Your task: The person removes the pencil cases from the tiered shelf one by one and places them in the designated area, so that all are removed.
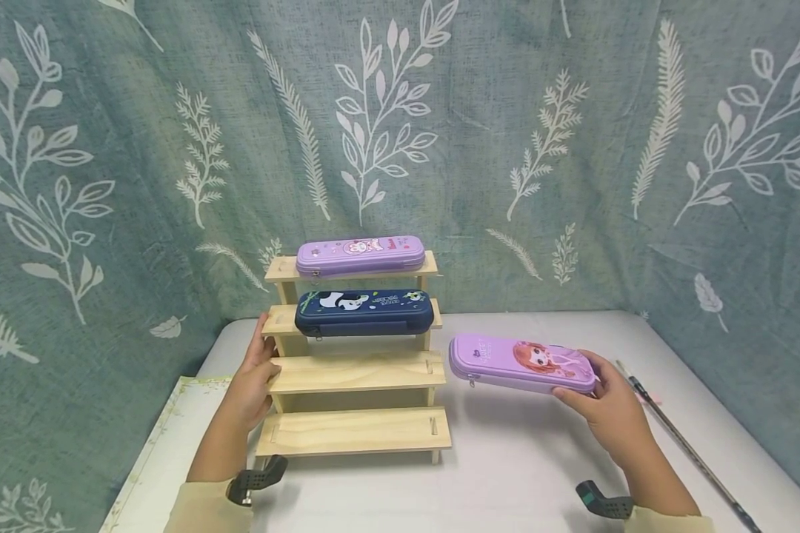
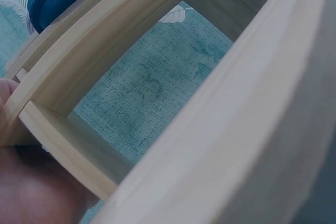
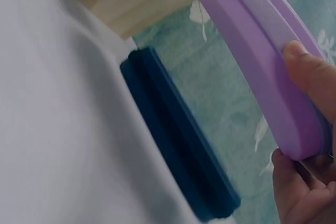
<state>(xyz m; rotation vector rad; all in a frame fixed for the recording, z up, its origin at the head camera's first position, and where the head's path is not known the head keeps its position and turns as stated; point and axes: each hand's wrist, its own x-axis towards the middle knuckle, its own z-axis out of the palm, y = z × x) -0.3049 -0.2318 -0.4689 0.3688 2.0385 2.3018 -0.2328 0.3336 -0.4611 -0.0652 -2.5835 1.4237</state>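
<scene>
A purple pencil case (image 1: 507,363) with a red-haired girl printed on its lid is held by its right end in my right hand (image 1: 610,403), to the right of a four-tier wooden stand (image 1: 356,433). In the right wrist view, the thumb presses on the zipper side while the fingers go under the case. My left hand (image 1: 250,381) grips the stand's left side, the thumb at the third tier down. On the top tier lies a lilac pencil case (image 1: 360,255); a navy panda pencil case (image 1: 363,312) lies on the second. The two lower tiers are bare.
A long dark blue object (image 3: 178,135) lies on the white table (image 3: 52,129), hidden in the head view. A thin dark rod (image 1: 693,448) stretches along the right side. Leaf-patterned cloth (image 1: 467,185) hangs behind and at both sides.
</scene>
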